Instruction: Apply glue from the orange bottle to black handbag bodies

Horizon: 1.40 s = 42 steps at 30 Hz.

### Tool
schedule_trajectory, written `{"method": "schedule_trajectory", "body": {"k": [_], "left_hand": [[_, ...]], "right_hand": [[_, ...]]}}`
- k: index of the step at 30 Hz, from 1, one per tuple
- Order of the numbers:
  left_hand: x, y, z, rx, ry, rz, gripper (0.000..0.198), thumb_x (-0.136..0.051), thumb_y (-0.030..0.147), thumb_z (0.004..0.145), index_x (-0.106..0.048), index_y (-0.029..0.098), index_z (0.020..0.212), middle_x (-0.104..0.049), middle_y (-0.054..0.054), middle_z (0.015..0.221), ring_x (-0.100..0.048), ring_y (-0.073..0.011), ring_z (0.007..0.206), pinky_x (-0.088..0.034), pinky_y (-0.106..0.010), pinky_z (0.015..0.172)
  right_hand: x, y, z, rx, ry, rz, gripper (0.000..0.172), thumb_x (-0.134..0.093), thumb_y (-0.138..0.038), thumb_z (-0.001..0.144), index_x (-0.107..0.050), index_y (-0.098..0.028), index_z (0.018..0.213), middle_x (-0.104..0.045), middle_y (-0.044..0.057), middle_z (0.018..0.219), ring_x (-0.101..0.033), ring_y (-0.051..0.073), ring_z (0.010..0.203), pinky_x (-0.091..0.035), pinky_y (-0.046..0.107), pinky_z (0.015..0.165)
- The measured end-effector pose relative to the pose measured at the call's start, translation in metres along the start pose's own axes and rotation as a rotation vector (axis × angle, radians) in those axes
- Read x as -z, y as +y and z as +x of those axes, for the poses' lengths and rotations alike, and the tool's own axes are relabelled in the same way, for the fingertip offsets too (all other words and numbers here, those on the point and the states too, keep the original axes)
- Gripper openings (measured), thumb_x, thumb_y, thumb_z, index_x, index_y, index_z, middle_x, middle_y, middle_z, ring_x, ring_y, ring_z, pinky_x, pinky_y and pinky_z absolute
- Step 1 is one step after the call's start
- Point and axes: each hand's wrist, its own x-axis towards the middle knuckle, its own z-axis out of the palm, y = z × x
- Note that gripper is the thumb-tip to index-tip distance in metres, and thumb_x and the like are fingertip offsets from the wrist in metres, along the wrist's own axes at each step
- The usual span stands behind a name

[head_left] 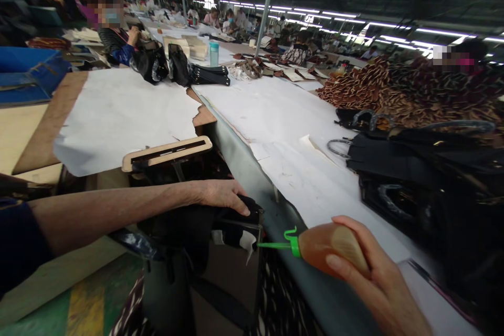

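Observation:
My right hand (374, 268) is wrapped round a squeeze bottle (321, 247) of amber liquid, probably glue. Its thin green nozzle points left, with the tip at the edge of a black bag (236, 220). My left hand (224, 194) grips the bag's upper edge, thumb over the rim and the other fingers hidden behind it. White scraps (247, 241) stick out from the bag near the nozzle tip. The bag rests over my lap, on patterned black-and-white cloth.
Black bags (413, 168) are heaped on the right of the white-covered table (275, 126). Brown pieces (362, 84) are stacked behind them. A beige oblong frame (169, 153) stands behind my left arm. A light-blue bottle (213, 54) and a co-worker (114, 37) are farther back.

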Motion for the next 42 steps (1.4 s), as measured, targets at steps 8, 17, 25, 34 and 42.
{"method": "schedule_trajectory", "body": {"k": [8,17,25,34,42], "left_hand": [[0.002,-0.002,0.003,-0.01,0.004,0.057,0.035,-0.071,0.035,0.063,-0.073,0.013,0.091,-0.073,-0.005,0.083,-0.065,-0.0196,0.073,-0.052,-0.026,0.068],[0.001,-0.006,0.007,-0.003,-0.016,-0.05,0.03,-0.07,0.029,0.063,-0.073,0.013,0.088,-0.073,-0.003,0.077,-0.064,-0.0176,0.069,-0.051,-0.026,0.069],[0.001,-0.009,0.01,0.014,-0.023,-0.105,0.025,-0.071,0.028,0.062,-0.073,0.014,0.083,-0.072,-0.001,0.074,-0.064,-0.0167,0.066,-0.051,-0.026,0.069],[0.005,-0.015,0.015,0.022,-0.014,-0.052,0.036,-0.072,0.033,0.062,-0.073,0.013,0.092,-0.073,-0.003,0.078,-0.065,-0.0179,0.069,-0.051,-0.025,0.068],[0.007,-0.016,0.013,0.031,-0.005,-0.097,0.029,-0.072,0.03,0.062,-0.073,0.013,0.086,-0.072,-0.003,0.076,-0.064,-0.0173,0.067,-0.051,-0.026,0.068]], "right_hand": [[-0.004,-0.007,0.005,0.022,0.157,-0.011,0.046,-0.059,-0.052,0.077,-0.053,-0.024,0.114,-0.067,0.002,0.096,-0.065,0.023,0.083,-0.055,0.029,0.067],[-0.004,-0.006,-0.002,-0.001,0.038,-0.044,0.046,-0.061,-0.052,0.076,-0.055,-0.024,0.112,-0.068,0.003,0.102,-0.065,0.026,0.092,-0.055,0.03,0.07],[-0.009,0.006,-0.013,-0.04,-0.027,-0.091,0.05,-0.06,-0.053,0.078,-0.053,-0.025,0.119,-0.066,0.003,0.11,-0.063,0.025,0.099,-0.054,0.03,0.078],[-0.011,0.01,-0.021,0.052,-0.065,-0.16,0.047,-0.062,-0.051,0.078,-0.056,-0.026,0.117,-0.066,0.004,0.113,-0.064,0.025,0.098,-0.054,0.03,0.081],[-0.018,0.006,-0.025,0.061,-0.104,-0.158,0.046,-0.063,-0.054,0.075,-0.06,-0.025,0.111,-0.068,0.004,0.106,-0.066,0.025,0.092,-0.055,0.031,0.08]]}}
